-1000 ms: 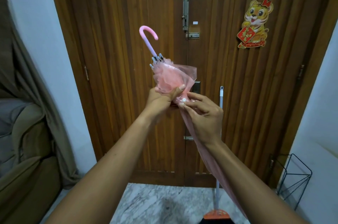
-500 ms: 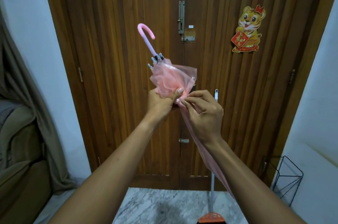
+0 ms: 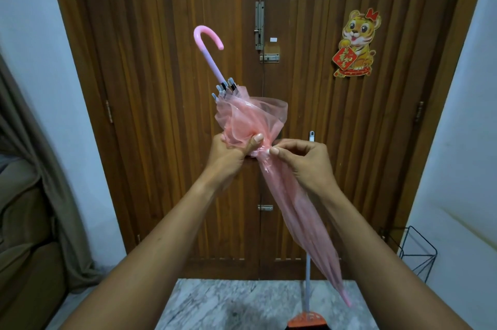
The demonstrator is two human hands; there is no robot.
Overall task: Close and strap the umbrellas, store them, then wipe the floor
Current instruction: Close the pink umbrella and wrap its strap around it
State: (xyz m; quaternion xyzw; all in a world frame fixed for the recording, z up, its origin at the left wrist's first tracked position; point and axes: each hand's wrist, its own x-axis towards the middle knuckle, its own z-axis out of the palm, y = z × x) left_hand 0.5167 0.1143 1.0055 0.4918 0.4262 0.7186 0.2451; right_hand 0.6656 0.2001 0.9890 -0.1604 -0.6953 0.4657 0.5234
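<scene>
pink umbrella (image 3: 250, 125) is gripped by left hand (image 3: 228, 157) | its strap is pinched by right hand (image 3: 304, 162)

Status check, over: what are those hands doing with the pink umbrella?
Left hand grips umbrella at the bunched fabric. Right hand pinches its gathered middle. Closed, handle up, tip down. Nothing blocking the hands.

Umbrella (image 3: 293, 208) translucent pink; door (image 3: 166, 87) dark brown, vertically ribbed; floor (image 3: 228, 305) grey-veined marble.

Both arms reach forward; left grip (image 3: 228, 153) clasps the umbrella (image 3: 293, 211), right grip (image 3: 305, 164) pinches it.
</scene>
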